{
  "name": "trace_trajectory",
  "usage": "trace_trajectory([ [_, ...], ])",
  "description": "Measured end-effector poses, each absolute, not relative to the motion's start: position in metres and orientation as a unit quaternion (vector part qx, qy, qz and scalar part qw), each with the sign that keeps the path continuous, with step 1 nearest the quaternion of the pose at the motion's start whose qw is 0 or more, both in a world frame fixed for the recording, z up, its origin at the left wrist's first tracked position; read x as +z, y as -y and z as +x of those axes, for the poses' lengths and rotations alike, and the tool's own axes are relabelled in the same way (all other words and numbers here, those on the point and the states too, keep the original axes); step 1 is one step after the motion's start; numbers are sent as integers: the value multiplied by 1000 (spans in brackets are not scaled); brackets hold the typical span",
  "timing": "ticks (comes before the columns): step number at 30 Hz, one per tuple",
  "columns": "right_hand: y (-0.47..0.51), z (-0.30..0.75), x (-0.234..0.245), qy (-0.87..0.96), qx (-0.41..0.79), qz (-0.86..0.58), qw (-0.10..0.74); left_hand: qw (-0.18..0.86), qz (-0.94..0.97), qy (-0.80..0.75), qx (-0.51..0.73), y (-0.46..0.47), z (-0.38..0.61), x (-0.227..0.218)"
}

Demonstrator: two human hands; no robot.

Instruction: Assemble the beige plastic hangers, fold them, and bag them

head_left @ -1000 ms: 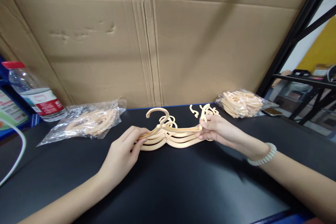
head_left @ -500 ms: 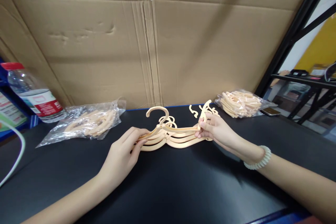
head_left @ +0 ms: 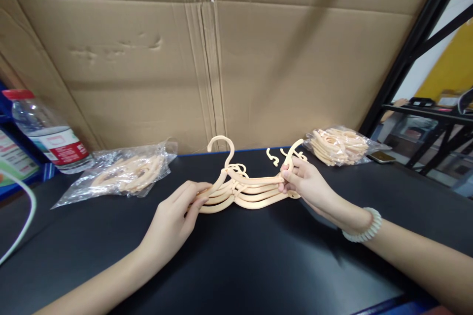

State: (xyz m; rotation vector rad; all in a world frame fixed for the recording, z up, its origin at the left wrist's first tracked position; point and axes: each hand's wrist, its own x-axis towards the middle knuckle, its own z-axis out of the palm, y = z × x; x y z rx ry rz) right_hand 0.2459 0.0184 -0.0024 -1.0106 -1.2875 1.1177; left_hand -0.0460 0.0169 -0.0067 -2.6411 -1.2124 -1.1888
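A peach-coloured plastic clothes hanger (head_left: 254,181) is held by both hands, its hook pointing up and curling left. My left hand (head_left: 176,211) pinches the hanger's left arm between thumb and fingers. At the other end, my right hand (head_left: 305,182) grips the right arm, where a curved peach piece (head_left: 294,150) rises above the fingers; whether that piece is joined to the arm I cannot tell. Under and behind lies a stack of similar hangers (head_left: 258,204), partly covered by the held one. Small loose hook pieces (head_left: 272,157) lie behind my right hand.
A clear plastic bag of peach parts (head_left: 129,172) lies at left beside a red-capped bottle (head_left: 55,138). Another bag of parts (head_left: 338,145) sits back right, near a phone (head_left: 381,157). Cardboard (head_left: 295,59) stands along the table's back; a white cable (head_left: 27,221) curves at left.
The held hanger has tilted up, so its hook now stands higher and more upright. The curved piece at my right hand has swung slightly right. Both hands stay nearly in place.
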Motion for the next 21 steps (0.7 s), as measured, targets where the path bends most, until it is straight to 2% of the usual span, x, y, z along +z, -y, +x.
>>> trace_trajectory([
  [7, -20, 249, 0, 508, 511, -397, 569, -7, -829, 408, -383, -19, -47, -8],
  [13, -28, 276, 15, 521, 500, -336, 605, -3, -812, 449, -373, -28, -56, 1],
  [16, -31, 296, 25, 560, 494, -353, 563, 19, -830, 440, -343, -29, -59, 13],
  [21, -34, 322, 37, 679, 413, -443, 414, 62, -884, 378, -267, -27, -65, 31],
])
